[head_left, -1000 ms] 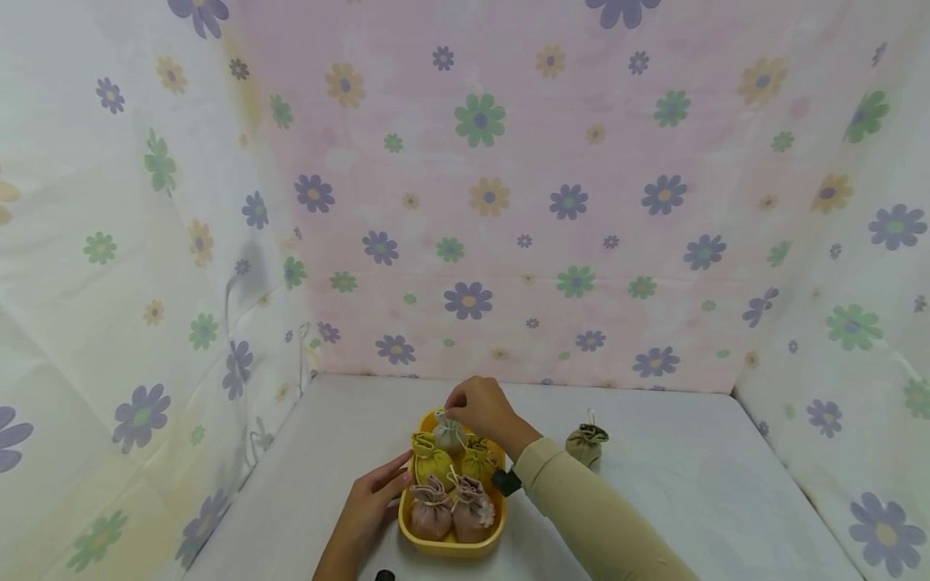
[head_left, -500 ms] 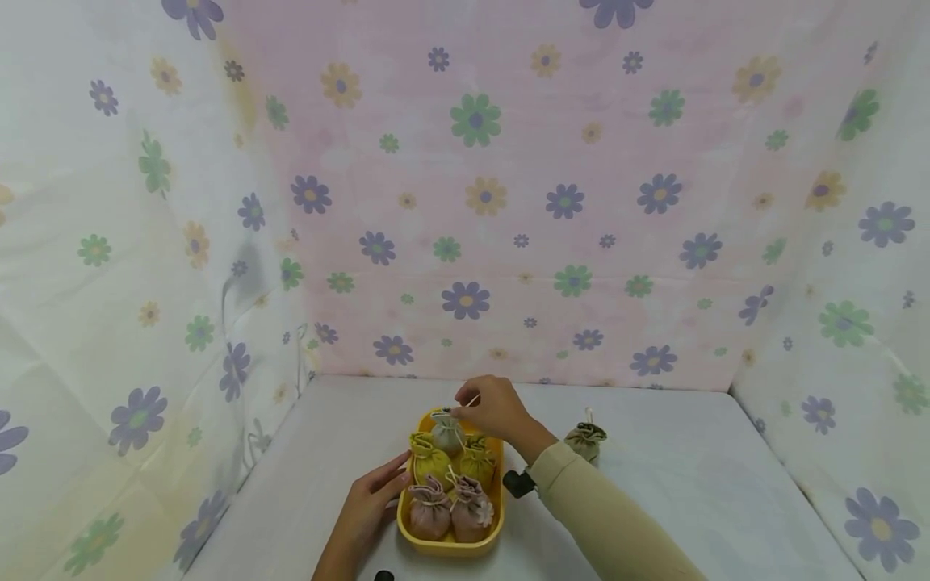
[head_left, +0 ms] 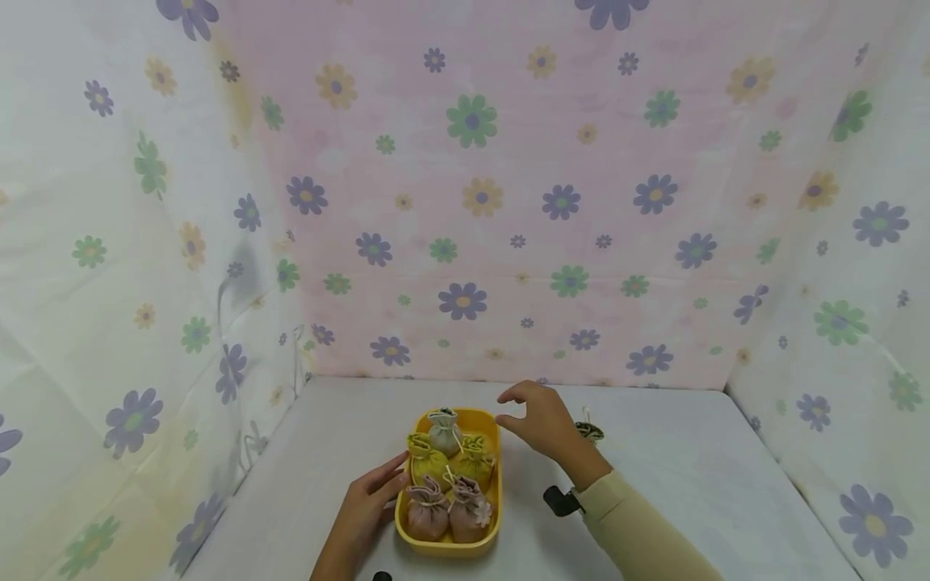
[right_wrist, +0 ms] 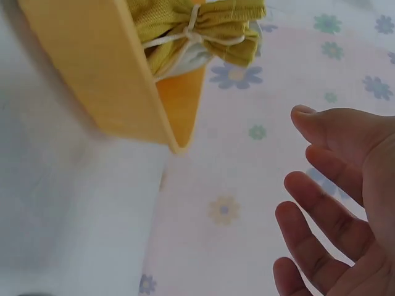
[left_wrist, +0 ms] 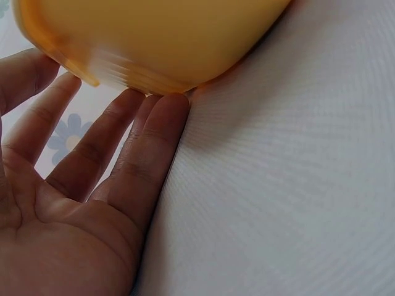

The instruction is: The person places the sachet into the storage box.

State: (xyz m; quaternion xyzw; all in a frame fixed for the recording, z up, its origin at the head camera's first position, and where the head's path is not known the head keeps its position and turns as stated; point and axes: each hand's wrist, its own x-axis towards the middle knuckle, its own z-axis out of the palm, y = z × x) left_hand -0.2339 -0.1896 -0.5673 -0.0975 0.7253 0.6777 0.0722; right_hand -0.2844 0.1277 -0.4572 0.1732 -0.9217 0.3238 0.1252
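In the head view a yellow tray [head_left: 448, 549] holds several small drawstring pouches. A pale grey-green pouch [head_left: 445, 433] stands at its far end, mustard pouches [head_left: 430, 464] lie in the middle, and dusty-pink pouches [head_left: 427, 515] sit at the near end. My left hand [head_left: 366, 502] is at the tray's left side. Its extended fingertips touch the tray's outer wall [left_wrist: 154, 43] in the left wrist view. My right hand [head_left: 541, 421] hovers right of the tray, thumb and fingers apart, holding nothing. Behind it, an olive-green pouch [head_left: 590, 432] is mostly hidden.
The tray stands on a white-covered table [head_left: 690, 484]. Flower-printed cloth [head_left: 508, 242] rises behind it and on both sides. A black wrist camera [head_left: 561, 500] projects from my right wrist.
My right hand has let go of the pale grey-green pouch and its cord and moved right, away from the tray, now covering most of the olive-green pouch. The left hand stays put.
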